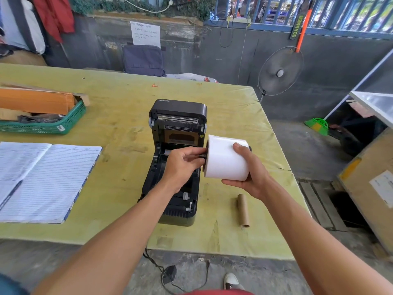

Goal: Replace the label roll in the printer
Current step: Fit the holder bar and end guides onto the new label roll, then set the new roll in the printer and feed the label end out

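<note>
Your way down into the printer [170,184] is open from above: its lid stands tilted back and the bay is bare, though your left hand [180,165] and forearm hang right over it. The white label roll [225,158] in your right hand [251,175] blocks the bay's right edge. On the bench [119,128], the empty cardboard core [243,210] lies just right of the printer. To the left, the open notebook [44,179] and green basket [49,124] crowd that side; bare surface separates them from the printer.

yellow-green desk [119,188] carries an open printer [176,167], cardboard tube [243,210], open notebook [42,179], green basket [46,126].
</note>
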`<state>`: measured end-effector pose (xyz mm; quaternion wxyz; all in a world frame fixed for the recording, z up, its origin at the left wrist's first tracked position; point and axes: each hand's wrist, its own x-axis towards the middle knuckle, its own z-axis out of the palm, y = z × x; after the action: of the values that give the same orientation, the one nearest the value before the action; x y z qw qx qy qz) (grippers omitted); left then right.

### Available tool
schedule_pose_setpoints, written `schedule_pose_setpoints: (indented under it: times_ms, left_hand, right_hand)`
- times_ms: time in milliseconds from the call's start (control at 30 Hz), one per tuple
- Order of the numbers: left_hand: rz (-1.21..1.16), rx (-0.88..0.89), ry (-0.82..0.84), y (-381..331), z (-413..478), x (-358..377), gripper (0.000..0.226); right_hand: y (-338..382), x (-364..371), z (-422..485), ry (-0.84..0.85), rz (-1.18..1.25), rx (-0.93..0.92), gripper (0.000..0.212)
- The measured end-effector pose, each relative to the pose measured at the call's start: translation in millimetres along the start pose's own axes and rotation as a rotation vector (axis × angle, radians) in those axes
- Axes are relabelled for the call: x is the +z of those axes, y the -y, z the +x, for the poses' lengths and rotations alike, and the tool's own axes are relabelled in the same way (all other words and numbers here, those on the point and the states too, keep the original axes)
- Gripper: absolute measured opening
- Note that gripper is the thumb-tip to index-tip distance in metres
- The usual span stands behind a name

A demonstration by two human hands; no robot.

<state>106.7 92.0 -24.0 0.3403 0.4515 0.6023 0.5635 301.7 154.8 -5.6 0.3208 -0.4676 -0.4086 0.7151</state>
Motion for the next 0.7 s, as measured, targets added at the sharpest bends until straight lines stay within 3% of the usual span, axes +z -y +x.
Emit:
schedule_pose_setpoints:
  times_ms: [100, 233, 367, 500, 700]
  left_hand:
    - [0.040, 0.017, 0.012, -4, 2, 3, 0.033]
    - [-0.087, -0.106, 0.008, -7, 3, 8, 0.024]
    - [-0.134, -0.198, -0.096, -8, 0, 19, 0.019]
    - [-0.157, -0.266, -0.162, -10, -3, 21, 0.016]
    - [-0.112, -0.276, -0.232, -17, -5, 21, 0.013]
  right_hand:
    - [0, -3, -1, -0.002, 0.004, -0.002, 0.044]
    - [2, -3, -3, -0.014, -0.030, -0.010, 0.044]
    - [1, 0, -5, -0.082, -0.068, -0.020, 0.060]
    - [-2, -2, -11, -0.019, 0.007, -0.026, 0.038]
    - [0, -6, -10, 0.058, 0.092, -0.017, 0.038]
